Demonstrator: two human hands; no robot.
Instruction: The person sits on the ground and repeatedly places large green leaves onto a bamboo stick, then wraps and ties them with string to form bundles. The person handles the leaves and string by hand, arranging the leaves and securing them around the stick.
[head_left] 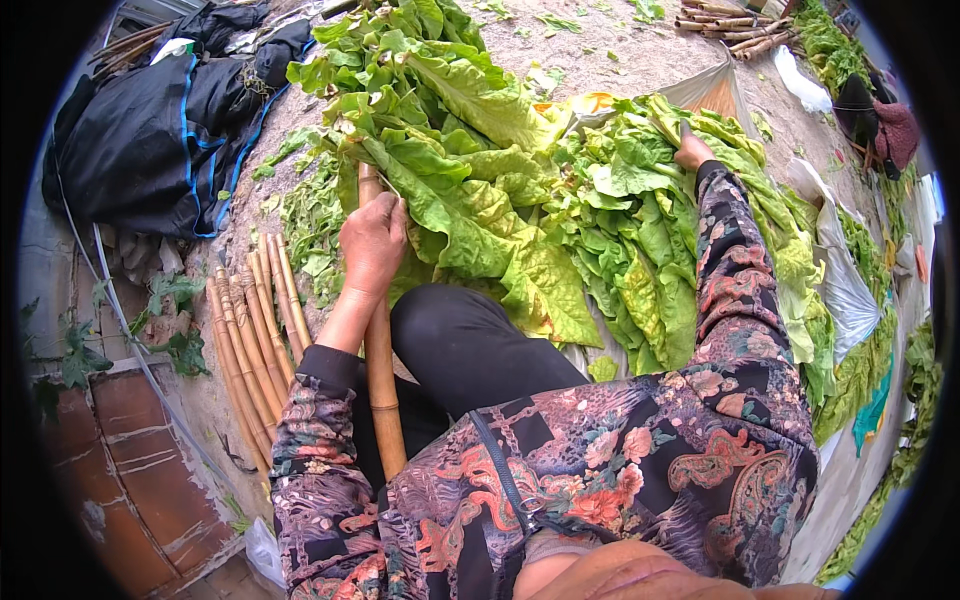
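Observation:
My left hand (pixel 373 243) is closed round a bamboo pole (pixel 380 365) that runs from my lap up under a heap of leaves. Large green and yellowing tobacco leaves (pixel 440 170) hang over the pole's far end, just beyond that hand. Out to the right, my right hand (pixel 693 150) touches the far edge of a second pile of tobacco leaves (pixel 630 230). One darkened fingertip points up there, while the other fingers are hidden, so its grip is unclear. My dark-trousered knee (pixel 470 330) lies between the pole and the right pile.
Several bamboo poles (pixel 255 340) lie at my left. Beyond them sits a black sheet bundle with blue edging (pixel 140 140). More poles (pixel 735 25) are stacked at the far right. A pale plastic sheet (pixel 845 270) borders the right pile. Brown tiles (pixel 140 470) are at lower left.

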